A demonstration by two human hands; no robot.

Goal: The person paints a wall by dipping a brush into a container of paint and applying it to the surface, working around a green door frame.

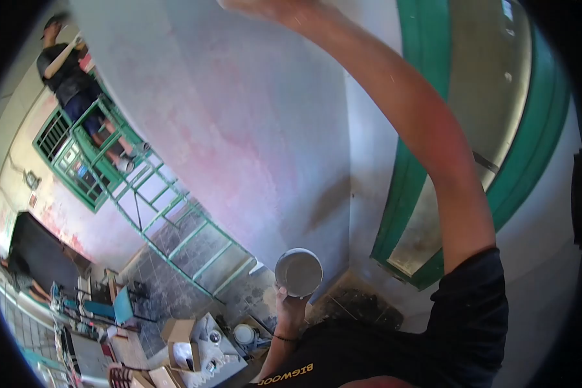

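Observation:
My left hand grips a round bucket near the bottom middle of the view, its fingers closed at the near rim. The inside of the bucket looks grey. Raised high across the wall, my right arm reaches to the top edge of the picture. There my right hand is partly cut off and its fingers are blurred, so I cannot tell what it holds. It is close to the blotchy wall, whose pale blue-grey surface has pink patches.
To the right is a green door frame. At the left a person stands on a green metal scaffold. Another person bends at far left. Below are a cardboard box, a white tub and a blue chair.

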